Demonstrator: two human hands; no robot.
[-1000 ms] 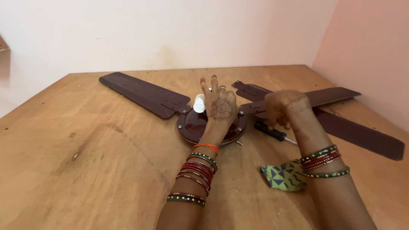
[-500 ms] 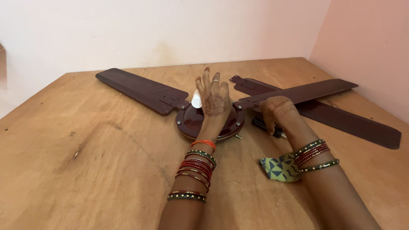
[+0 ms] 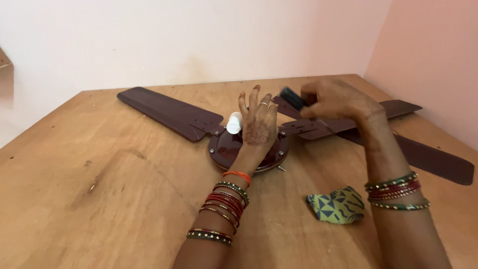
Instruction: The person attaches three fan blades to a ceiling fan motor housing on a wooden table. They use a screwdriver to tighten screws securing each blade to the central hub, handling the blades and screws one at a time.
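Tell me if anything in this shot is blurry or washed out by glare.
Head view: the right hand and the dark tool it grips are motion-blurred; the left hand on the fan hub is sharp; light is soft and even, with no glare on the wooden table.

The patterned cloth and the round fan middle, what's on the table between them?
Nothing: head view shows bare wood between the cloth and the fan's hub.

Light: your view is bright and even, soft daylight with a warm pink cast on the walls. Shadows: faint ones lie under the fan blades (image 3: 169, 112) and your arms. Glare: none on the table (image 3: 99, 189). Blur: your right hand (image 3: 338, 99) is smeared by motion; the rest is sharp.
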